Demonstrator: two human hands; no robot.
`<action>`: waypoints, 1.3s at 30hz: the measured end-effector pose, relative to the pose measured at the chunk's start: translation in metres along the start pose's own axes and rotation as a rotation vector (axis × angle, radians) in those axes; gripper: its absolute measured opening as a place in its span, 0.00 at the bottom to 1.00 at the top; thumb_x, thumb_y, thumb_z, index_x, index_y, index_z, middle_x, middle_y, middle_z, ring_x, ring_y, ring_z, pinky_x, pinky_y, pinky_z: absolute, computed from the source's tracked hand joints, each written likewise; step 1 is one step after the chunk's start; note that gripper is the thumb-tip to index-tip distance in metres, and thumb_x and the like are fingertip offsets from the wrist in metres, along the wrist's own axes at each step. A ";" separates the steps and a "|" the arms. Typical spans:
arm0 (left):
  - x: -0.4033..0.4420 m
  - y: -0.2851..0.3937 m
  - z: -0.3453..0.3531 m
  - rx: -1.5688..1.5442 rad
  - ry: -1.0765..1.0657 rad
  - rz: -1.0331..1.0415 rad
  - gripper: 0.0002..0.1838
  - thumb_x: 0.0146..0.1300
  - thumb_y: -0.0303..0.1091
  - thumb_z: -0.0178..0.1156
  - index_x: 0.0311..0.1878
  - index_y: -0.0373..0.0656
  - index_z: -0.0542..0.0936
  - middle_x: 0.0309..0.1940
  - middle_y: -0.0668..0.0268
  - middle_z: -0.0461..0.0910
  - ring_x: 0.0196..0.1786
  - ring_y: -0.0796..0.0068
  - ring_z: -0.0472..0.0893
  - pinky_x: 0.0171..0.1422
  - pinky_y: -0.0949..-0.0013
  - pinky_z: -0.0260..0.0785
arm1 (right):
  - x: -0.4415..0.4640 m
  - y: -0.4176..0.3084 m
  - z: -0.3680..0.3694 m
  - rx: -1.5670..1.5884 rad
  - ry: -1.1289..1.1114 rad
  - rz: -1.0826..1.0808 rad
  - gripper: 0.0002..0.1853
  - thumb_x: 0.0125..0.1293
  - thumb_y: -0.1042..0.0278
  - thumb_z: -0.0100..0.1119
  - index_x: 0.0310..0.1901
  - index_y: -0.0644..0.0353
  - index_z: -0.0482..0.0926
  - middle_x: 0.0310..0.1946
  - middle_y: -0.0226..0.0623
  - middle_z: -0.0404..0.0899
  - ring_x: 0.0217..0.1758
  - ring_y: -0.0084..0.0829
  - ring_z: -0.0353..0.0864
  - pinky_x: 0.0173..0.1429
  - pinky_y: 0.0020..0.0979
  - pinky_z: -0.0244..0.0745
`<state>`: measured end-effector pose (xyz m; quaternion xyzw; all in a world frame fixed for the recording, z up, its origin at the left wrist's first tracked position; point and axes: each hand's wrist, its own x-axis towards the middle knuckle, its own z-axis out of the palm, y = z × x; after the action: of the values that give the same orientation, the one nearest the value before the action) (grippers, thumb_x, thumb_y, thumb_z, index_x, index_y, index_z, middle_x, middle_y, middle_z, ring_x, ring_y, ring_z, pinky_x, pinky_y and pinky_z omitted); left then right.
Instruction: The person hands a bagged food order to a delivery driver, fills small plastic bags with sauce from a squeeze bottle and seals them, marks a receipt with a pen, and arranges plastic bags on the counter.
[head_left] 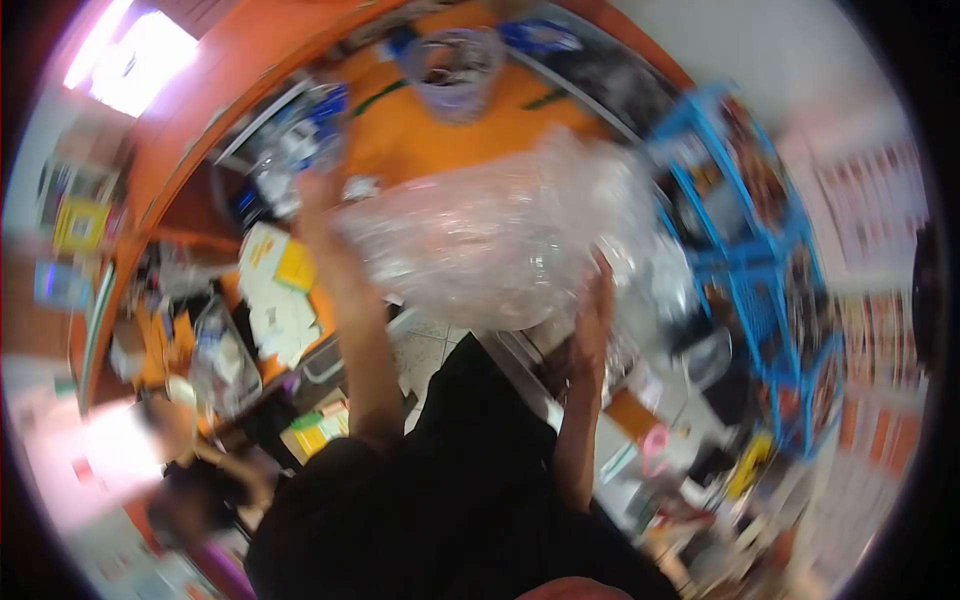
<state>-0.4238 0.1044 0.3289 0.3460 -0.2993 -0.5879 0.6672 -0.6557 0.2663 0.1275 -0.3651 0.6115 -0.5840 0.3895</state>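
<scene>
A large, crumpled bundle of clear plastic wrap (460, 240) stretches across the middle of the head view, held between my two hands in front of my body. My left hand (322, 200) is at its left end, blurred by motion, with the fingers hard to make out. Against the bundle's right side is my right hand (594, 305), its fingers long and pointing upward along the plastic. What lies inside the wrap cannot be made out.
Behind the bundle is an orange tabletop (440, 150) with a clear tub (455, 75) of small items. Blue plastic racks (745, 270) stand at the right. A grey tray (222, 355) is at the left; another person (205, 490) is at the lower left. Clutter covers the floor at lower right.
</scene>
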 end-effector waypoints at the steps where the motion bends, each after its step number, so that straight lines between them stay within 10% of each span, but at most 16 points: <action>1: -0.015 0.009 0.003 -0.010 0.115 -0.021 0.27 0.70 0.49 0.53 0.65 0.41 0.68 0.57 0.59 0.72 0.64 0.60 0.71 0.68 0.55 0.65 | -0.021 -0.031 0.016 0.160 -0.069 0.026 0.36 0.62 0.69 0.62 0.70 0.63 0.57 0.63 0.42 0.65 0.65 0.34 0.67 0.66 0.36 0.67; 7: -0.090 -0.004 -0.061 0.335 0.025 0.013 0.24 0.68 0.40 0.54 0.63 0.38 0.69 0.55 0.60 0.74 0.59 0.64 0.73 0.63 0.59 0.67 | -0.094 -0.147 0.125 0.569 -0.355 -0.087 0.56 0.51 0.66 0.74 0.75 0.61 0.43 0.74 0.41 0.49 0.73 0.34 0.56 0.70 0.34 0.63; 12: -0.119 -0.030 -0.139 0.718 -0.316 -0.021 0.20 0.67 0.31 0.53 0.61 0.37 0.71 0.52 0.61 0.76 0.54 0.67 0.76 0.60 0.64 0.69 | -0.128 -0.123 0.177 0.634 -0.232 0.108 0.42 0.57 0.72 0.69 0.71 0.62 0.57 0.65 0.39 0.64 0.65 0.29 0.68 0.64 0.31 0.68; 13: -0.117 -0.034 -0.154 0.786 -0.405 -0.016 0.20 0.66 0.29 0.53 0.61 0.37 0.71 0.51 0.61 0.77 0.53 0.68 0.76 0.59 0.65 0.69 | -0.123 -0.111 0.182 0.315 -0.165 -0.206 0.32 0.62 0.74 0.64 0.66 0.62 0.63 0.60 0.36 0.69 0.59 0.25 0.71 0.60 0.31 0.71; 15: -0.108 -0.031 -0.187 0.872 -0.606 0.029 0.19 0.66 0.26 0.53 0.60 0.36 0.72 0.50 0.61 0.78 0.51 0.70 0.77 0.57 0.66 0.70 | -0.119 -0.105 0.189 0.444 -0.288 0.258 0.26 0.65 0.75 0.60 0.64 0.62 0.67 0.57 0.36 0.71 0.57 0.24 0.72 0.57 0.30 0.73; 19: -0.053 0.034 -0.155 0.752 -0.849 -0.276 0.16 0.65 0.18 0.48 0.55 0.33 0.76 0.48 0.59 0.80 0.48 0.77 0.77 0.54 0.70 0.70 | -0.074 -0.076 0.194 0.408 -0.052 0.317 0.21 0.68 0.71 0.56 0.62 0.62 0.70 0.58 0.38 0.74 0.59 0.31 0.74 0.60 0.35 0.74; 22: 0.026 0.045 -0.205 0.755 -0.504 -0.134 0.11 0.69 0.24 0.52 0.52 0.33 0.78 0.42 0.59 0.82 0.45 0.78 0.78 0.49 0.72 0.72 | -0.002 -0.045 0.194 0.366 0.110 0.347 0.21 0.71 0.65 0.53 0.62 0.62 0.71 0.58 0.37 0.74 0.58 0.31 0.76 0.60 0.35 0.74; 25: 0.132 0.052 -0.245 0.996 -0.162 0.063 0.12 0.68 0.30 0.58 0.49 0.32 0.79 0.36 0.57 0.83 0.38 0.72 0.81 0.44 0.68 0.74 | 0.084 -0.015 0.226 0.459 -0.257 0.084 0.27 0.67 0.56 0.58 0.64 0.61 0.69 0.54 0.39 0.76 0.57 0.34 0.77 0.59 0.38 0.75; 27: 0.219 0.000 -0.300 1.197 0.046 0.284 0.18 0.64 0.39 0.63 0.45 0.31 0.79 0.34 0.54 0.83 0.38 0.64 0.84 0.44 0.63 0.76 | 0.158 -0.009 0.291 0.930 -0.188 0.155 0.24 0.67 0.55 0.56 0.60 0.60 0.71 0.50 0.37 0.77 0.52 0.34 0.79 0.56 0.37 0.77; 30: 0.301 -0.049 -0.312 1.640 0.387 0.425 0.22 0.61 0.46 0.65 0.42 0.32 0.79 0.35 0.49 0.83 0.40 0.54 0.85 0.46 0.58 0.77 | 0.285 0.043 0.410 1.133 -0.652 0.239 0.22 0.67 0.53 0.56 0.56 0.60 0.73 0.46 0.37 0.77 0.48 0.30 0.78 0.53 0.33 0.77; 32: 0.333 -0.067 -0.333 1.937 0.572 0.413 0.23 0.60 0.48 0.64 0.41 0.33 0.79 0.35 0.46 0.83 0.41 0.48 0.85 0.47 0.54 0.77 | 0.316 0.038 0.481 0.663 -0.564 0.188 0.19 0.66 0.56 0.57 0.51 0.62 0.75 0.41 0.35 0.78 0.42 0.31 0.78 0.47 0.33 0.75; 34: 0.360 -0.085 -0.372 1.752 0.234 0.064 0.14 0.61 0.39 0.60 0.36 0.36 0.80 0.29 0.47 0.82 0.37 0.41 0.83 0.44 0.52 0.77 | 0.320 0.026 0.531 0.069 -0.419 -0.124 0.23 0.59 0.56 0.65 0.49 0.66 0.76 0.40 0.41 0.81 0.43 0.39 0.80 0.48 0.36 0.75; 39: 0.359 -0.044 -0.408 1.325 0.527 0.334 0.10 0.66 0.29 0.50 0.33 0.36 0.79 0.28 0.44 0.81 0.35 0.42 0.82 0.39 0.53 0.74 | 0.334 0.071 0.576 -0.442 -0.549 -0.581 0.28 0.49 0.60 0.71 0.51 0.63 0.78 0.45 0.52 0.82 0.52 0.50 0.80 0.55 0.40 0.75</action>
<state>-0.0733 -0.2102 0.0530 0.7567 -0.4702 -0.0713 0.4485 -0.2784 -0.2786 0.0314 -0.7373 0.4676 -0.4062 0.2698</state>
